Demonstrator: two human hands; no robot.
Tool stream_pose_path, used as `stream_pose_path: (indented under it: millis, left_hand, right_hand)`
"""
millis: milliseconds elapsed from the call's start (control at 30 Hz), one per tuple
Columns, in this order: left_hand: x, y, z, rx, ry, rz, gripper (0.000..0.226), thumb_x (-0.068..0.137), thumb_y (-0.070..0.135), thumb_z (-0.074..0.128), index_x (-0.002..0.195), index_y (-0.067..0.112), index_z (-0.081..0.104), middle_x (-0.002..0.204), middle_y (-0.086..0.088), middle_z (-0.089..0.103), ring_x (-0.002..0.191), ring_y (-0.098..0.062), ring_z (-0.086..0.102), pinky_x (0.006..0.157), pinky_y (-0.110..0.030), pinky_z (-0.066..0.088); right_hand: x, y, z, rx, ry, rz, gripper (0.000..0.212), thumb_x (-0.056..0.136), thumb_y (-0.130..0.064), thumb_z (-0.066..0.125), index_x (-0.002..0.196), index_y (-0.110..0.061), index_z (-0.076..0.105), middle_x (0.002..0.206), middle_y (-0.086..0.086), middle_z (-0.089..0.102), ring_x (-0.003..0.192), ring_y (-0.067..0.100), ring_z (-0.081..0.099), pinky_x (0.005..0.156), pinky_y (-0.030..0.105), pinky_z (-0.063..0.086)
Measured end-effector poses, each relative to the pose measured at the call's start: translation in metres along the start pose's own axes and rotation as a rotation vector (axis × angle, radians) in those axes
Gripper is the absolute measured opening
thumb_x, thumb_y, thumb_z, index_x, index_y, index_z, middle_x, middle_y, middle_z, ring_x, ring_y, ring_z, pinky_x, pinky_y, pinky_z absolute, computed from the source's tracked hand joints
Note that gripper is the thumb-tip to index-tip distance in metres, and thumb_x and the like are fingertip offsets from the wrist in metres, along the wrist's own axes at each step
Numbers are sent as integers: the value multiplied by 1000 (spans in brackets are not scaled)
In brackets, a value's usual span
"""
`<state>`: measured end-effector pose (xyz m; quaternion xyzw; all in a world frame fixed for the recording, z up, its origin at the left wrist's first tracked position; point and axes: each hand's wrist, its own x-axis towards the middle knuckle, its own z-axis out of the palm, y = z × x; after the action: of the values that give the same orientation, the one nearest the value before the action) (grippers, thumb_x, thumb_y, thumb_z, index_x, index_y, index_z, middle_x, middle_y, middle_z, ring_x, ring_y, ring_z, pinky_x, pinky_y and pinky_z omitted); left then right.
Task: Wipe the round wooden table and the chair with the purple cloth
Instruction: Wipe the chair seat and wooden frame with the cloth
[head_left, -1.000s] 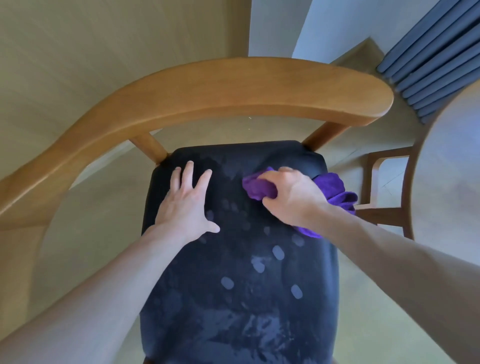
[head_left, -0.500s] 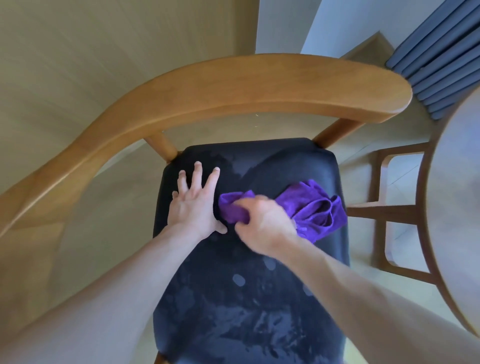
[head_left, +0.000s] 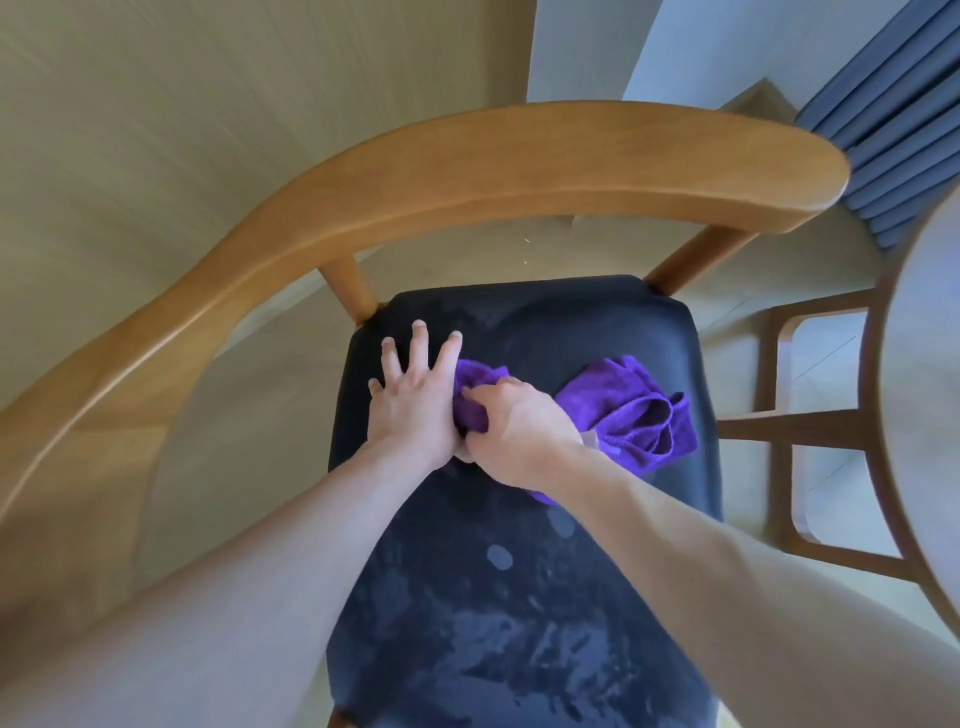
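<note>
A wooden chair with a curved backrest (head_left: 467, 171) and a black padded seat (head_left: 519, 597) stands below me. The seat carries pale streaks and spots toward its near end. The purple cloth (head_left: 628, 410) lies bunched on the far half of the seat. My right hand (head_left: 519, 431) is shut on the cloth's left end and presses it on the seat. My left hand (head_left: 410, 395) rests flat on the seat with fingers spread, touching the cloth and my right hand. The round wooden table (head_left: 924, 415) shows at the right edge.
The table's wooden leg frame (head_left: 779, 421) stands just right of the seat. A blue-grey curtain (head_left: 893, 119) hangs at the top right. Beige floor surrounds the chair, with a white wall beyond the backrest.
My right hand has dragged the purple cloth leftward across the seat until it meets my left hand. My left hand has stayed flat on the seat. The view has drifted left.
</note>
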<state>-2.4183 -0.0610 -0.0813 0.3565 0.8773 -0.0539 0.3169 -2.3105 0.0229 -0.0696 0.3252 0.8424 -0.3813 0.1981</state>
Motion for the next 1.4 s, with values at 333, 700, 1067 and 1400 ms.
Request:
stream_pose_path:
  millis: [333,700,1067,1400]
  left_hand:
    - [4,2,4,1,35,4,143,54,38,101,160,37,5,172,-1,-10,157,-41,-4,120,-65,26]
    - [2,-10,9,9,30,54,143,61,47,96,162,39,-4,172,2,-16,158,-38,-9,121,-62,27]
    - [6,-10,8,78,-6,75,147,59,52,96,161,36,-9,171,-3,-16,157,-43,-6,119,-61,30]
    - [21,-26,-61,443,-379,330,117,82,6,73,163,28,-8,169,-14,-11,149,-43,18,91,-41,56]
  right_hand:
    - [21,36,-24,-17,441,291,36,90,-24,58,123,-11,51,128,16,50,100,41,59,71,36,38]
    - [-36,27,16,112,382,12,34,85,-24,61,118,-26,65,106,0,60,96,23,58,76,31,43]
    - [44,17,-13,178,539,265,35,86,-16,56,120,-14,54,108,7,45,92,36,54,75,33,37]
    - [32,17,-36,361,665,396,44,78,-13,59,118,-31,67,101,-2,60,95,20,55,77,29,36]
